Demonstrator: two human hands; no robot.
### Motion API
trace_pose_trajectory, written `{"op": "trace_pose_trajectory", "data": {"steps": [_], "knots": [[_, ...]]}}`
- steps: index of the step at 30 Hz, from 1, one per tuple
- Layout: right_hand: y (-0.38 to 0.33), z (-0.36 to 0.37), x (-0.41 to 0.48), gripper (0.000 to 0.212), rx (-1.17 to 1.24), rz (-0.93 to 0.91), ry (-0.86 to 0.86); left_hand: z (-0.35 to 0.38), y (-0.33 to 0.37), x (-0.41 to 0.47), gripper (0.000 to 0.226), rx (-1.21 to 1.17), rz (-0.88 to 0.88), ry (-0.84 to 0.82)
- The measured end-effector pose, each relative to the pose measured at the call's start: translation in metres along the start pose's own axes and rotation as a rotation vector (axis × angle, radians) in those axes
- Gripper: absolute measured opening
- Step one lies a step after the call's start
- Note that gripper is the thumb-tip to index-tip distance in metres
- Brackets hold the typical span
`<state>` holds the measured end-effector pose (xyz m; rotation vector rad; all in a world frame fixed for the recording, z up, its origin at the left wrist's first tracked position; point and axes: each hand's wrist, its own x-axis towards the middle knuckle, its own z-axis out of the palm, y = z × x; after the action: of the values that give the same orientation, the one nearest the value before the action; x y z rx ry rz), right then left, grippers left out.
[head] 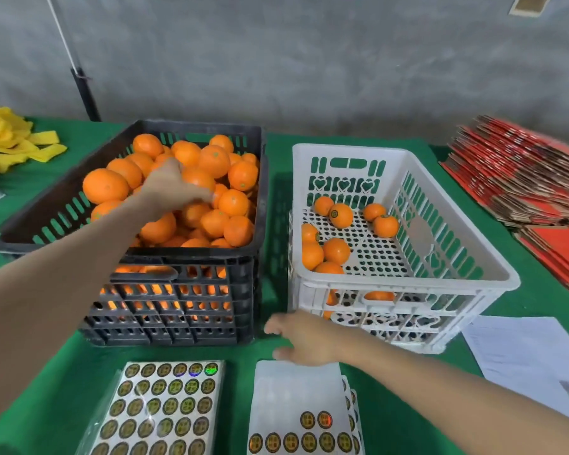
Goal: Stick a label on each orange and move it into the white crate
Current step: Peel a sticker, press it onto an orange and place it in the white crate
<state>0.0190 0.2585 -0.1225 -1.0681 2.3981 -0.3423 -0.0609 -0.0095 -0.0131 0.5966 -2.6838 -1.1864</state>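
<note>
A black crate [191,323] on the left is heaped with unlabelled oranges [105,185]. My left hand [170,188] reaches into it and lies on top of the heap, fingers bent over one orange [197,179] and thumb out to the right; its grip is hidden. The white crate [404,280] on the right holds several labelled oranges [341,215]. My right hand [304,343] hovers with relaxed fingers in front of the white crate, just above the top edge of a partly used label sheet [296,395]. It holds nothing.
A full sheet of round labels [165,408] lies at the near left on the green tablecloth [63,372]. White papers [526,353] lie at the near right, flat red cartons [519,178] are stacked at the far right, and yellow foam nets [10,139] sit at the far left.
</note>
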Motion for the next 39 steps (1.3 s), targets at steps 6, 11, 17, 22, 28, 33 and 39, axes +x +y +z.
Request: {"op": "trace_pose_trajectory", "data": {"steps": [6,11,17,22,28,33,39], "knots": [[0.026,0.056,0.018,0.047,-0.090,0.233,-0.120,-0.007,0.038,-0.090,0.044,-0.740,0.233,-0.304],[0.026,0.062,0.015,0.039,0.008,0.180,0.062,0.025,0.015,-0.166,0.058,-0.614,0.240,-0.623],[0.010,0.022,-0.012,0.015,0.109,0.038,0.141,0.078,-0.039,-0.200,0.082,-0.334,0.058,-0.824],[0.001,-0.004,-0.022,0.016,0.210,-0.007,0.259,0.092,-0.062,-0.202,0.095,-0.533,-0.078,-0.923],[0.000,-0.007,-0.031,0.014,0.403,0.065,0.378,0.092,-0.074,-0.200,0.104,-0.739,-0.158,-1.019],[-0.005,0.009,-0.047,0.011,0.109,-0.122,0.646,0.100,-0.070,-0.196,0.094,-0.814,-0.248,-0.857],[-0.013,0.040,-0.073,0.012,0.009,-0.081,0.914,0.105,-0.071,-0.197,0.076,-0.891,-0.220,-0.842]]}}
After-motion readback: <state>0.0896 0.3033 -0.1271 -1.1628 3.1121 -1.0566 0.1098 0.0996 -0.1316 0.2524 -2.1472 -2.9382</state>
